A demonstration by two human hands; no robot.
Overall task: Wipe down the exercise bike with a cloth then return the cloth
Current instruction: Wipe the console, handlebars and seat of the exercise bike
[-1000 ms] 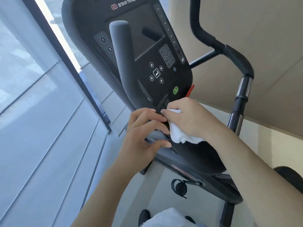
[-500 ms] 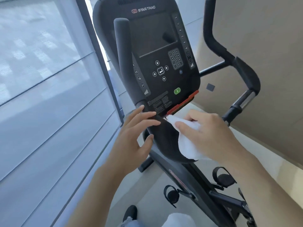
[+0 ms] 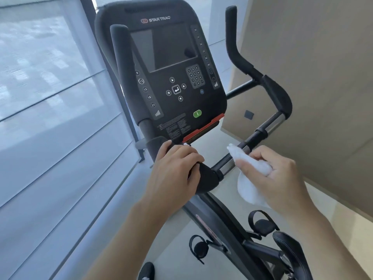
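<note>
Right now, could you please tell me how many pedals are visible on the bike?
2: one pedal lower centre beside the frame, the other pedal to its right, nearer the seat.

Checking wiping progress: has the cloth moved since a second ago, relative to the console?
Yes. The cloth, gripped by the right hand, has gone rightward from the console's lower edge by the red strip to the right handlebar.

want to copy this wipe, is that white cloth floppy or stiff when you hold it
Probably floppy: the white cloth bunches inside the right hand and its loose end hangs limp below. Likely light, since a few fingers carry it. It should drape around the handlebar readily.
</note>
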